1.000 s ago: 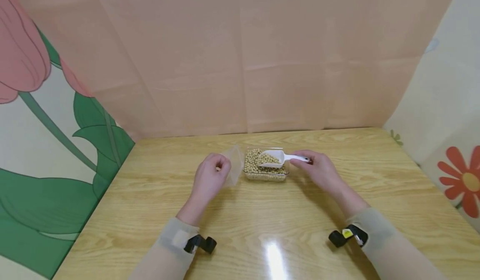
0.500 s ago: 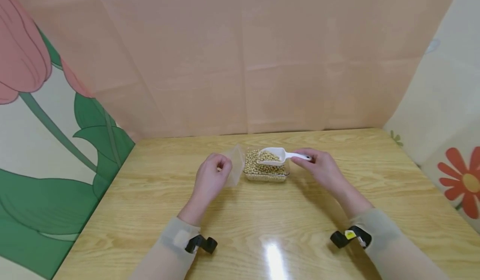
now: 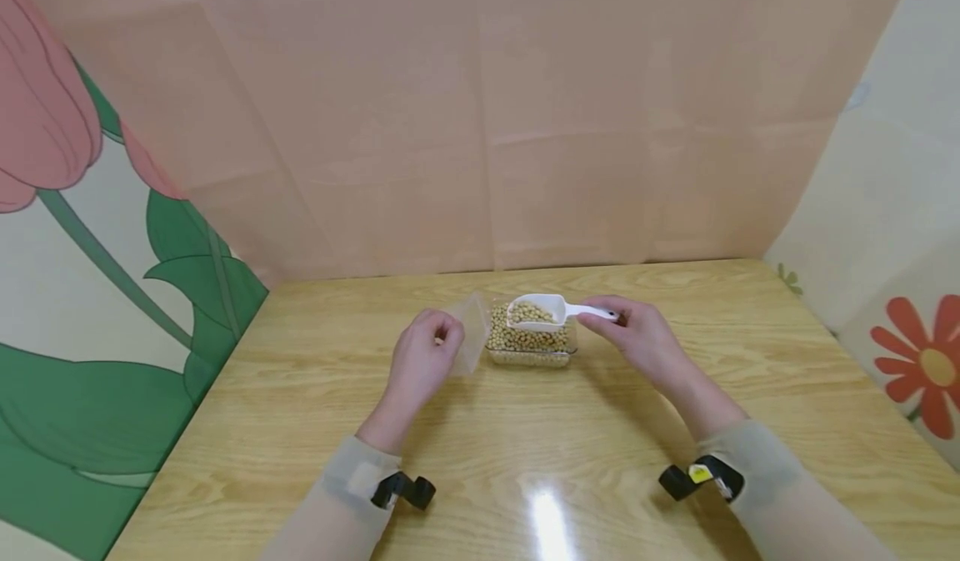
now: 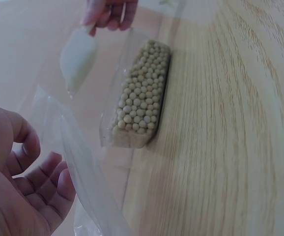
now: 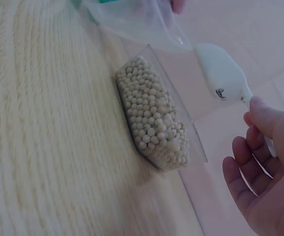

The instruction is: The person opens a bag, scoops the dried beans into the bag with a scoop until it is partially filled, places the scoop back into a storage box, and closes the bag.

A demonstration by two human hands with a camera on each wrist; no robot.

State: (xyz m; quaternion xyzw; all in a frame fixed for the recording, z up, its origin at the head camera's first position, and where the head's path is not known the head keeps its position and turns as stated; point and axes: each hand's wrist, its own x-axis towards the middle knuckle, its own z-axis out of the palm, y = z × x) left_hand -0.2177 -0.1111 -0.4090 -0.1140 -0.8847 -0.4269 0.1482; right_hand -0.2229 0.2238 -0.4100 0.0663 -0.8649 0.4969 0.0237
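Note:
My right hand (image 3: 637,336) pinches the handle of a white scoop (image 3: 559,308), thumb on top in the right wrist view. Round pale beans (image 3: 531,314) fill the scoop's bowl, which is held level above a clear rectangular container (image 3: 531,359) of the same beans. To the left, my left hand (image 3: 423,348) holds a clear plastic bag (image 3: 472,336) between thumb and fingers, its mouth spread beside the container. In the left wrist view the bag (image 4: 85,172) hangs from the fingers, and the scoop (image 4: 78,59) points towards it with a gap between.
The container stands on a wood-grain table (image 3: 525,428) near its back edge. Behind rises a pinkish cloth (image 3: 480,127). Flower-patterned panels (image 3: 915,277) flank both sides. A black camera mount sits on each wrist (image 3: 403,489).
The loaded scoop has come up from the beans and shifted slightly left, towards the bag. My left hand and the bag stay nearly in place.

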